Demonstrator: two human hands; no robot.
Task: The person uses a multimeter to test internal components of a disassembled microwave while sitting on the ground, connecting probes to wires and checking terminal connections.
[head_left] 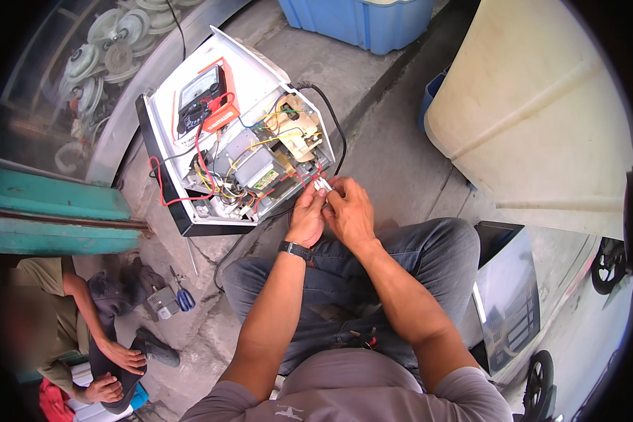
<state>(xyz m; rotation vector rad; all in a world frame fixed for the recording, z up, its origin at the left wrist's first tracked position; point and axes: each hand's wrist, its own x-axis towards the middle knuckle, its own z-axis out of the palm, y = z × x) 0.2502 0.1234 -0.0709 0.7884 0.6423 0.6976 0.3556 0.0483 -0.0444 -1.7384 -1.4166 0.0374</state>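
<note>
Both my hands meet at the near right corner of an opened appliance, which looks like a microwave oven, its white metal casing (257, 67) exposing the wiring. My left hand (307, 219) and my right hand (352, 214) pinch a small white connector (322, 185) between the fingertips. Red wires (319, 171) run from near it into the appliance. Close by are a tan plastic part (301, 137) and a grey metal box (250, 165). An analog multimeter (198, 91) rests on an orange-red box (225, 105) atop the casing. Its red lead (163, 193) loops over the edge.
A black cord (342, 137) curves beside the appliance. Blue-handled scissors (184, 299) lie on the floor at left, near a seated person's hand (125, 357). Beyond stand a blue tub (359, 24) and a large cream container (527, 119). A vented panel (513, 302) is at right.
</note>
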